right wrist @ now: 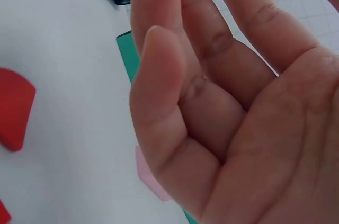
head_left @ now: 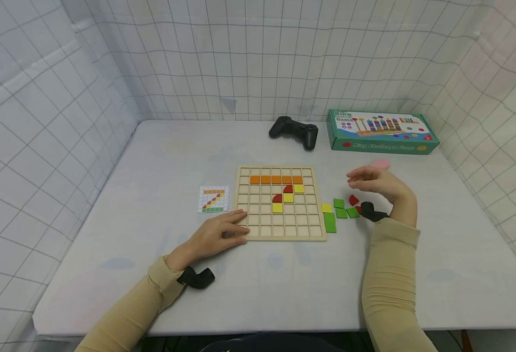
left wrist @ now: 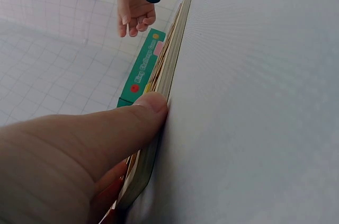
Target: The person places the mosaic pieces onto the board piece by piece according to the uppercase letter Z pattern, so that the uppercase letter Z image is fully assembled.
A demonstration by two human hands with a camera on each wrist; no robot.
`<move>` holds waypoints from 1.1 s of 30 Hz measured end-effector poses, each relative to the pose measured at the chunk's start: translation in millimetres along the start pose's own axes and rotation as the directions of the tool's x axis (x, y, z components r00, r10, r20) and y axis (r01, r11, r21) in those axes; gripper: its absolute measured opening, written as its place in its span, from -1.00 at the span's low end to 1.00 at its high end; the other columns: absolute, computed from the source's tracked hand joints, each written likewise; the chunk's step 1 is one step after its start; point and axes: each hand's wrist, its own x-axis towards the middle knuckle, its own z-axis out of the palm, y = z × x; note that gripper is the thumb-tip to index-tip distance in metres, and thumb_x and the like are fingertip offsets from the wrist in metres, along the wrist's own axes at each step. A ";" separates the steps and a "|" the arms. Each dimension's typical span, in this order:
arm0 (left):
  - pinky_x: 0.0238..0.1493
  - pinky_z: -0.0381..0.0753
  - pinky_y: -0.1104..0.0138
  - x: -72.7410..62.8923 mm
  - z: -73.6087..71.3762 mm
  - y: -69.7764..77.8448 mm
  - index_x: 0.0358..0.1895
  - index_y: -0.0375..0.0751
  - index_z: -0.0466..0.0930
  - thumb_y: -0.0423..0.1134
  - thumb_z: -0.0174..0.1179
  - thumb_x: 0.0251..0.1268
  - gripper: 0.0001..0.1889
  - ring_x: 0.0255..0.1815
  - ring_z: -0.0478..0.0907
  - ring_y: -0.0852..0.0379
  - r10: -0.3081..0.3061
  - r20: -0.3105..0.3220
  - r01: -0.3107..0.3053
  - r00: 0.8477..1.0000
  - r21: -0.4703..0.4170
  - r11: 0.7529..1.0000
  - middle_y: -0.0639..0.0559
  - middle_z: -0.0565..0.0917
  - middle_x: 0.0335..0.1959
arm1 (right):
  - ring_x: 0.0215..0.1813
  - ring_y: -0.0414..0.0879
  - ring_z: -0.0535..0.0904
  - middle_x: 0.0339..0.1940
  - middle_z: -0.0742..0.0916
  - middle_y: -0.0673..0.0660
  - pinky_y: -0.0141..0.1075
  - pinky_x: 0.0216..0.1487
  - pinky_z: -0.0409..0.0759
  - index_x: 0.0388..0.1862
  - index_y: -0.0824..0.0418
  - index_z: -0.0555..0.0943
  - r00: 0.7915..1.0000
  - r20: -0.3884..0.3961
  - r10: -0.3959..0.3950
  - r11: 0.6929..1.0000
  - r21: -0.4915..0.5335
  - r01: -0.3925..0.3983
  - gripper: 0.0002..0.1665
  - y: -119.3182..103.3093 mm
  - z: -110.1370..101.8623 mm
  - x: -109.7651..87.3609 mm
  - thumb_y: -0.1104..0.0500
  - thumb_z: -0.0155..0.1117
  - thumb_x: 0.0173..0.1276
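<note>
A wooden grid board (head_left: 284,238) lies flat on the table. My left hand (head_left: 218,234) rests on its near left corner, fingers spread over the rim; the thumb (left wrist: 151,102) touches the board's edge in the left wrist view. Orange square tiles (head_left: 276,179) form a row near the top, with yellow squares (head_left: 288,197) and red quarter-round pieces (head_left: 277,198) stepping down leftward below. My right hand (head_left: 383,186) hovers right of the board, fingers loosely bent and holding nothing. Close by lie loose green tiles (head_left: 339,203), a yellow tile (head_left: 326,208) and red pieces (head_left: 353,200).
Left of the board is a small card (head_left: 213,199) printed with a coloured grid pattern. A black game controller (head_left: 294,131) and a green Ring Challenge Game box (head_left: 385,146) sit at the back. Partly behind my right hand is a pink piece (head_left: 381,164). Grid-patterned cloth walls surround the table.
</note>
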 end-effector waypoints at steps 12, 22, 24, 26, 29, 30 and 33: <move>0.40 0.17 0.19 0.0 0.3 -0.8 -0.02 -0.14 0.69 -0.10 0.27 0.23 -0.70 0.39 0.20 -0.04 -0.001 0.003 0.002 1.000 -0.005 1.000 -0.13 0.39 0.31 | -0.02 -0.13 0.51 0.07 0.58 0.12 -0.27 0.08 0.46 0.23 0.29 0.44 0.996 0.029 0.086 0.996 -0.017 -0.085 -0.41 19.7 -1.5 7.0 0.01 0.26 0.33; 0.40 0.17 0.19 -0.3 0.3 -0.3 -0.03 -0.14 0.70 -0.10 0.27 0.23 -0.70 0.39 0.20 -0.03 0.000 -0.001 0.000 1.000 -0.002 1.000 -0.13 0.39 0.31 | -0.09 -0.12 0.51 0.00 0.62 0.10 -0.30 -0.02 0.48 0.22 0.28 0.45 0.993 0.041 0.110 0.994 -0.030 -0.109 -0.38 23.2 -1.3 2.9 -0.04 0.28 0.29; 0.40 0.17 0.19 -0.2 0.2 -0.2 -0.03 -0.14 0.70 -0.10 0.27 0.23 -0.70 0.39 0.21 -0.05 0.004 -0.002 -0.004 1.000 -0.002 1.000 -0.14 0.39 0.30 | -0.10 -0.11 0.51 -0.01 0.62 0.11 -0.30 -0.04 0.48 0.22 0.28 0.46 0.993 0.042 0.113 0.993 -0.033 -0.112 -0.39 23.8 -1.1 2.3 -0.03 0.28 0.29; 0.41 0.16 0.20 -0.3 0.1 -0.1 -0.02 -0.15 0.69 -0.11 0.27 0.23 -0.70 0.39 0.21 -0.05 0.006 -0.003 -0.006 1.000 -0.004 1.000 -0.14 0.39 0.30 | -0.11 -0.09 0.51 -0.02 0.61 0.11 -0.29 -0.05 0.48 0.21 0.27 0.46 0.992 0.043 0.119 0.992 -0.040 -0.117 -0.39 24.8 -0.9 2.2 -0.03 0.28 0.29; 0.41 0.15 0.21 -0.3 0.2 -0.2 -0.02 -0.15 0.69 -0.11 0.27 0.23 -0.69 0.39 0.20 -0.04 0.006 -0.002 -0.006 1.000 -0.004 1.000 -0.14 0.39 0.31 | -0.13 -0.07 0.52 -0.05 0.62 0.10 -0.28 -0.07 0.48 0.19 0.25 0.47 0.989 0.041 0.140 0.990 -0.032 -0.139 -0.41 25.7 0.3 2.3 -0.03 0.29 0.28; 0.41 0.15 0.21 -0.3 0.2 -0.3 -0.02 -0.14 0.69 -0.11 0.27 0.22 -0.69 0.39 0.20 -0.03 0.005 -0.002 -0.005 1.000 -0.003 1.000 -0.13 0.39 0.31 | -0.13 -0.06 0.52 -0.06 0.63 0.09 -0.28 -0.07 0.48 0.19 0.25 0.46 0.989 0.044 0.144 0.989 -0.030 -0.143 -0.41 26.4 0.5 2.6 -0.02 0.29 0.29; 0.40 0.16 0.20 -0.2 0.5 -0.4 -0.02 -0.14 0.70 -0.10 0.27 0.22 -0.70 0.39 0.20 -0.01 0.001 -0.001 -0.001 1.000 0.001 1.000 -0.13 0.39 0.31 | -0.16 -0.07 0.53 -0.08 0.63 0.08 -0.28 -0.09 0.49 0.20 0.26 0.46 0.985 0.049 0.164 0.987 -0.009 -0.163 -0.42 27.2 1.5 2.9 -0.01 0.29 0.29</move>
